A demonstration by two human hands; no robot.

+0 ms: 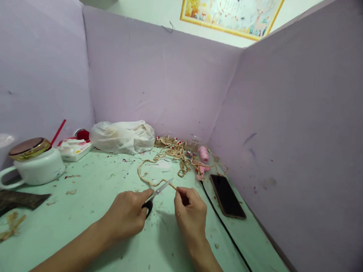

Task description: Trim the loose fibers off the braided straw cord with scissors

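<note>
My left hand [127, 212] is closed around a pair of scissors [160, 188] with a black handle, its blades pointing up and to the right. Between thumb and forefinger, my right hand [190, 212] pinches the end of a tan braided cord [141, 176]. The cord passes by the scissor blades, then curves left and back towards a tangled heap of similar cord [180, 150] with red and white bits in it. Whether the blades touch the cord I cannot tell.
A white mug [39, 168] with a lid, a cleaver-like blade [19, 198] and a tissue pack [74, 148] stand at left. A white plastic bag [123, 136] lies at the back. To the right are a pink thread spool [203, 153], a phone [228, 196] and a black cable [229, 233]. Purple panels [160, 77] enclose the table.
</note>
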